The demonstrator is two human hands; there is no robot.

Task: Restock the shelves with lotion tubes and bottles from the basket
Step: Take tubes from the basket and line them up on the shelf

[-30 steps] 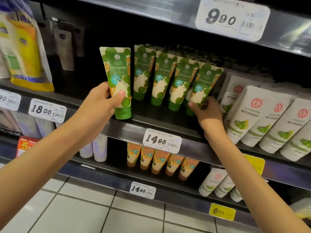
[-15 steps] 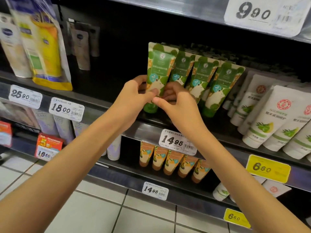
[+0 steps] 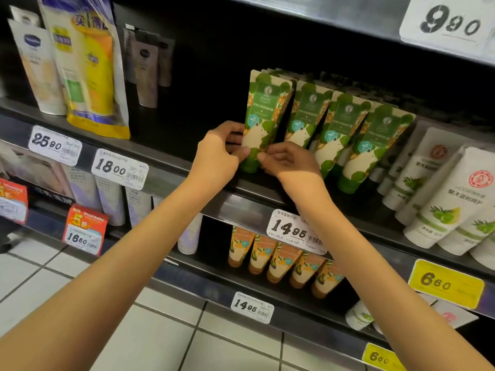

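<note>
Below the right wrist, a shelf-edge price tag (image 3: pixel 292 230) reads 14 95. The left hand (image 3: pixel 218 156) and right hand (image 3: pixel 290 163) both pinch the lower end of a green "HAND" cream tube (image 3: pixel 263 111), which stands upright on the shelf (image 3: pixel 163 180). Matching tubes (image 3: pixel 342 129) lean just right of the right hand.

Item 1: my left forearm (image 3: pixel 120 263), bare as far up as it shows, slender, coming in from 8 o'clock.
Item 2: my right forearm (image 3: pixel 375 263), bare likewise, from 4 o'clock.
Item 3: my left hand (image 3: pixel 217 156), slim fingers, thumbnail short and plain.
Item 4: my right hand (image 3: pixel 292 164), same build, thumbnail short, its back in shadow.
</note>
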